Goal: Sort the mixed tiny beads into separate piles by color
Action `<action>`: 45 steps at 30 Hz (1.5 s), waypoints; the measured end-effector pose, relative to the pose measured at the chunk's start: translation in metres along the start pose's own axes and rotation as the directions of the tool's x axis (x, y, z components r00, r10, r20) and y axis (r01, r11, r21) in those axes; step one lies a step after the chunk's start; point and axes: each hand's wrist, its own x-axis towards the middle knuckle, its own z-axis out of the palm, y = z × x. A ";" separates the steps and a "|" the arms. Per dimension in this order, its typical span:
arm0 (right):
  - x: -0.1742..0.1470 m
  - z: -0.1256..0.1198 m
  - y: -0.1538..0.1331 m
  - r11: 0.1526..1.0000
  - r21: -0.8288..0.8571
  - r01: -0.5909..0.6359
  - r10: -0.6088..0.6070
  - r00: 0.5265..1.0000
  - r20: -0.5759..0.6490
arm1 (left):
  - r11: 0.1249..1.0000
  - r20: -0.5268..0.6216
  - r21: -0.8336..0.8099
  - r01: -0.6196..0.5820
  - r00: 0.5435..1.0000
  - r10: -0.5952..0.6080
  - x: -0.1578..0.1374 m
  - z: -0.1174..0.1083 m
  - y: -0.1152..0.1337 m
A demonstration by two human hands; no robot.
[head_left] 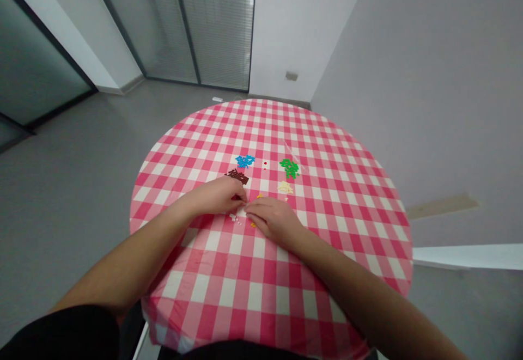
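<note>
My left hand point(224, 195) and my right hand point(274, 218) meet fingertip to fingertip over the table, just left of its middle. The fingers of both are drawn together in a pinch, and whatever sits between them is too small and hidden to name. Small white pieces point(233, 217) lie below the left fingertips. Orange-yellow pieces point(253, 224) show at the edge of my right hand, which covers part of them. Right behind my left hand is a heap of dark brown pieces point(237, 175).
Farther back lie a blue heap point(245, 161), a green heap point(290, 168), a cream heap point(285, 187) and two tiny red pieces point(265, 163). A pink-and-white checked cloth point(257, 294) covers the round table. A wall point(441, 104) rises close on the right.
</note>
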 end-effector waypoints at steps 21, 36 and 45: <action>0.001 -0.032 0.025 0.917 -0.167 -0.362 0.380 0.921 0.091 | 0.972 -0.333 0.206 0.111 0.942 -0.037 0.030 0.039 0.005; 0.010 -0.028 0.023 0.868 -0.293 -0.401 0.442 0.892 0.090 | 0.960 -0.324 0.249 0.130 0.945 -0.044 0.030 0.040 -0.002; 0.016 -0.024 0.027 0.808 -0.429 -0.403 0.489 0.866 0.108 | 0.961 -0.323 0.245 0.127 0.945 -0.043 0.028 0.038 0.002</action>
